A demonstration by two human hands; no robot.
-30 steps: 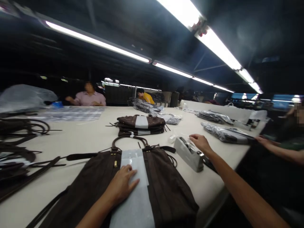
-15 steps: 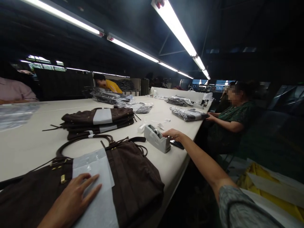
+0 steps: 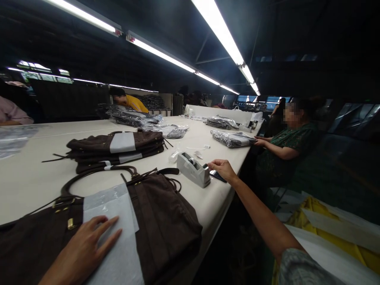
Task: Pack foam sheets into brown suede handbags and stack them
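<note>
My left hand point(image 3: 86, 245) lies with spread fingers on a sheet of white paper point(image 3: 115, 221) wrapped over a dark brown handbag point(image 3: 166, 217). The bag lies flat, with gold-coloured fittings and a curved handle toward the table's middle. My right hand point(image 3: 224, 171) reaches out to a grey tape dispenser point(image 3: 192, 170). Thumb and forefinger are pinched by the dispenser's cutting end, on the tape; the clear strip itself is barely visible. A dark phone-like object point(image 3: 218, 176) lies partly behind that hand.
Folded brown bags with white paper bands point(image 3: 121, 141) are stacked behind the handbag. Plastic-wrapped bags point(image 3: 164, 130) lie farther back on the white table point(image 3: 35, 178). At right, a person in green point(image 3: 292, 142) handles a wrapped bag point(image 3: 233, 138). Yellow and white material point(image 3: 326, 221) lies low right.
My right hand has drawn slightly right, away from the dispenser's cutting end, fingers still pinched. My left hand stays flat on the paper. The view has shifted a little.
</note>
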